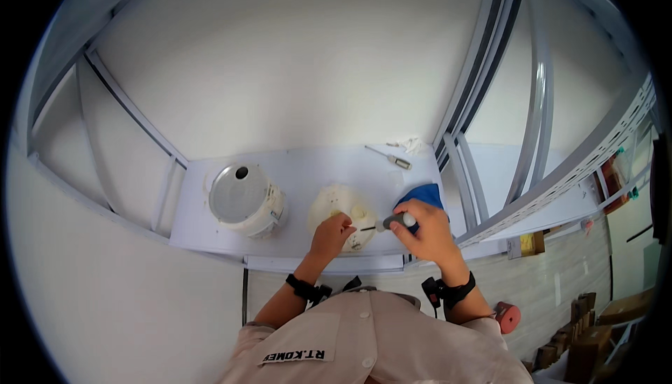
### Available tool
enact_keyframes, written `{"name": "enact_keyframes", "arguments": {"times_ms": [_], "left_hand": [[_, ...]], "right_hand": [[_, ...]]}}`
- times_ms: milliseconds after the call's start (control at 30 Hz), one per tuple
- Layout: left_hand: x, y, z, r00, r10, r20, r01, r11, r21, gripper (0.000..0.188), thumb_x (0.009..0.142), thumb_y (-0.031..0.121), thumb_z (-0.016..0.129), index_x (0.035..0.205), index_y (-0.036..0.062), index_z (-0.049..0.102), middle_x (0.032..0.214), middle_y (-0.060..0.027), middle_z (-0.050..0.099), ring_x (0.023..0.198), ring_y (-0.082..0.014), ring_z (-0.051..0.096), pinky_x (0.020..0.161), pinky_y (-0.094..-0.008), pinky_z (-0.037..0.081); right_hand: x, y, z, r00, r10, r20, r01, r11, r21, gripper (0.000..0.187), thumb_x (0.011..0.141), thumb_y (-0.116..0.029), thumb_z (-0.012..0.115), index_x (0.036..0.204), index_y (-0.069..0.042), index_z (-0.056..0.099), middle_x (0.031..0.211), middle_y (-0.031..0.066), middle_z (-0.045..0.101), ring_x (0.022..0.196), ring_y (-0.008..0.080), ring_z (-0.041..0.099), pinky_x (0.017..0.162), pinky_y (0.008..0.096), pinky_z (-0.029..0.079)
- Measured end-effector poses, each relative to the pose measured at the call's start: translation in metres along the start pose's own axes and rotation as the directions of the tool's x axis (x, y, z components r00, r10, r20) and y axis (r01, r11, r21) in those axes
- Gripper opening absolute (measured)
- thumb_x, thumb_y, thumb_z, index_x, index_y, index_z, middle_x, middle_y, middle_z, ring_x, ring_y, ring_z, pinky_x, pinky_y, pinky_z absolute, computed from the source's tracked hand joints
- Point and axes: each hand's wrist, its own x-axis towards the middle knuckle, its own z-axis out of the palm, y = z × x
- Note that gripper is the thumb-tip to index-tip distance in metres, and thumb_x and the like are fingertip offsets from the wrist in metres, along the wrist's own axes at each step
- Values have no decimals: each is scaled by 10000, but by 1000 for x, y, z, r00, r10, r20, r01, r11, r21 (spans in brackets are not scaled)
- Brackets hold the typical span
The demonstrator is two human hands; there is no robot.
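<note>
My right hand [428,231] is wrapped round the grey handle of a screwdriver [392,221], whose dark shaft points left. My left hand [330,235] is closed in a pinch near the shaft's tip; whatever is between its fingers is too small to make out. Beneath both hands lies a round cream-coloured part [323,202] with a raised knob-like piece and some dark spots on it. My left hand hides some of its front. Beside my right hand, partly behind it, is a blue cloth-like item [427,193].
A white cylindrical container [269,210] with a grey top and a dark round hole stands at the left of the white table [297,167]. At the back right lie a long-shafted tool [397,161] and a crumpled white cloth or tissue [411,144]. Metal frame posts [470,174] rise at the right.
</note>
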Motion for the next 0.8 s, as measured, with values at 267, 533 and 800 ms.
{"name": "enact_keyframes", "arguments": {"times_ms": [267, 533, 800], "left_hand": [[-2, 6, 0, 997, 74, -17, -75, 993, -88, 156, 873, 101, 837, 952, -12, 763, 923, -140, 754, 757, -255, 735, 705, -333, 580], [-8, 10, 3, 999, 10, -53, -20, 983, -182, 140, 900, 59, 821, 987, -28, 755, 940, -137, 777, 829, -226, 771, 767, -312, 613], [-11, 20, 1, 988, 26, -154, -72, 951, -301, 133, 902, 58, 839, 979, -16, 759, 958, -123, 808, 873, -190, 784, 803, -316, 621]], "right_hand": [[3, -1, -11, 996, 83, -20, -83, 996, 36, 247, 850, -177, 816, 1043, -66, 709, 892, 124, 737, 690, 321, 687, 628, 368, 525], [1, -8, -17, 982, 189, 18, -189, 981, 50, 233, 866, -176, 806, 1039, -57, 705, 889, 129, 734, 750, 341, 706, 674, 368, 541], [0, 0, -22, 968, 249, -21, -243, 957, 161, 206, 896, -153, 787, 1044, -42, 695, 849, 107, 731, 706, 249, 682, 668, 327, 525]]}}
